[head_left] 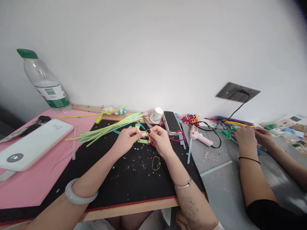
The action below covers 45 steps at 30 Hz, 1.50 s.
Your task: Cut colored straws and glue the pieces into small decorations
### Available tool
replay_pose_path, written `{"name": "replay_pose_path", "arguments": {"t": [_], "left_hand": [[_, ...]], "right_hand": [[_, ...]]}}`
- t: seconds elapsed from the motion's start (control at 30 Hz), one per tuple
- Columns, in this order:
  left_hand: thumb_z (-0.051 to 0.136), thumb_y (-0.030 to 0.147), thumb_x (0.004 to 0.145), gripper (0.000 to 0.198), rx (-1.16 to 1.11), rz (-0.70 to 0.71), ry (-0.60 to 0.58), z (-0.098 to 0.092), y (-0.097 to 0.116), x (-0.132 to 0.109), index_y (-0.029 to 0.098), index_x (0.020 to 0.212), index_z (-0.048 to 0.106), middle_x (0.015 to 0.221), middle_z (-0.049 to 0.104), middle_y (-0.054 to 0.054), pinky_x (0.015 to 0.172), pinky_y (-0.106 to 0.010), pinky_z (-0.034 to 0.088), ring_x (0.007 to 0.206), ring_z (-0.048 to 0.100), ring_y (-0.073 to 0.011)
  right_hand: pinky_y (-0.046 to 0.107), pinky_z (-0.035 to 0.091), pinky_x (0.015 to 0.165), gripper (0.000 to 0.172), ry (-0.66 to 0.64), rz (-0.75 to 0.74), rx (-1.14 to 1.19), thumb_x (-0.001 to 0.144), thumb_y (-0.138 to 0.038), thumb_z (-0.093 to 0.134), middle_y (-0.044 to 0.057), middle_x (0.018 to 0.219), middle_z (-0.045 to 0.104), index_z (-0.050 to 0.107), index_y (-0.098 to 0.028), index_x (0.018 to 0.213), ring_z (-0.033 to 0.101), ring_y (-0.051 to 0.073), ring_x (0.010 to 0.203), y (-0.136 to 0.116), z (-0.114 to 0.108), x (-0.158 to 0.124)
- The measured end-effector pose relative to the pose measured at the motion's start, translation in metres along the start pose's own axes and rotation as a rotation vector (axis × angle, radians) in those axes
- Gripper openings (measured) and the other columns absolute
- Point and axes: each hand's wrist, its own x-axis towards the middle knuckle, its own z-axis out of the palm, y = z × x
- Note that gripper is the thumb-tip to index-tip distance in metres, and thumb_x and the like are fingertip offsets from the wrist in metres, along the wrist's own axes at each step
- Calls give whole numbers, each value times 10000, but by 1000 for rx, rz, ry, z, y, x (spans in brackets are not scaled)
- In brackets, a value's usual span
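My left hand [129, 139] and my right hand [159, 140] meet over the black mat [129, 179]. Fingertips of both pinch a short yellow pipe cleaner [144, 134]; its exact shape is partly hidden by the fingers. Just behind it lie bent yellow and teal pieces, and scissors [146, 122] with the blades pointing away. To the left, a loose bundle of yellow and pale green pipe cleaners [105, 130] crosses the mat. A thin rubber band [156, 163] rests below my right hand, among scattered fluff and scraps.
A white paper cup [157, 115], a phone [172, 122] and a pink glue gun [200, 136] with its cord stand beyond and right. At left are a power bank [35, 143], pink board [33, 191] and bottle [48, 83]. A co-worker's hands [249, 139] are at right.
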Motion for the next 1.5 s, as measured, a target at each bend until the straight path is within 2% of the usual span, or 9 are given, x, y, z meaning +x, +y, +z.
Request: {"name": "replay_pose_path", "arguments": {"t": [0.1, 0.23, 0.57, 0.8, 1.07, 1.2, 1.33, 1.5], "left_hand": [[605, 414, 767, 344, 65, 8, -166, -2, 1, 0, 150, 560, 526, 551, 470, 40, 511, -216, 293, 527, 396, -97], [598, 389, 761, 311, 113, -2, -286, -2, 2, -1, 153, 572, 525, 573, 505, 37, 529, -212, 314, 555, 426, -103], [577, 378, 767, 270, 289, 10, -380, -5, 1, -2, 152, 626, 623, 595, 553, 5, 517, -215, 307, 558, 450, -115], [576, 372, 772, 288, 183, -33, -410, -5, 4, -3, 147, 592, 574, 580, 559, 8, 498, -214, 328, 534, 468, -112], [595, 370, 755, 255, 103, -109, -553, -9, 7, -4, 128, 694, 649, 621, 613, -21, 511, -223, 368, 562, 543, -137], [595, 351, 751, 233, 106, -151, -619, -10, 10, -5, 132, 768, 676, 610, 616, -12, 480, -219, 349, 529, 524, -128], [602, 341, 747, 214, 128, -173, -683, -13, 14, -6, 148, 674, 659, 553, 590, 10, 446, -208, 308, 478, 480, -105], [616, 336, 741, 238, 64, -143, -809, -16, 14, -7, 153, 600, 672, 500, 573, 5, 526, -216, 377, 518, 520, -118]], "right_hand": [[173, 376, 401, 255, -100, 31, -59, 681, -357, 737, -56, 499, 547, 566, -168, 680, 438, 54, 402, 0, -4, 1], [169, 332, 372, 264, -191, 79, -159, 685, -355, 727, -71, 479, 510, 543, -167, 669, 393, 46, 376, -1, -7, 0], [186, 359, 409, 219, -343, 106, -315, 736, -328, 677, -58, 520, 542, 542, -159, 702, 453, 64, 409, -2, -13, 1], [182, 320, 398, 230, -305, 32, -357, 758, -315, 655, -70, 522, 512, 498, -173, 666, 413, 53, 406, -1, -12, 1], [192, 315, 399, 265, -314, 47, -409, 746, -368, 656, -55, 524, 535, 501, -173, 656, 414, 59, 402, -1, -7, -2], [194, 311, 407, 296, -366, 98, -430, 745, -399, 656, -49, 527, 541, 481, -175, 663, 426, 67, 413, -2, -8, -4], [191, 267, 416, 292, -440, 120, -504, 769, -400, 638, -61, 527, 506, 466, -179, 686, 392, 64, 428, -8, -7, -6], [197, 257, 467, 325, -541, 105, -596, 792, -419, 612, -68, 577, 412, 426, -182, 669, 350, 70, 510, -12, -3, -10]]}}
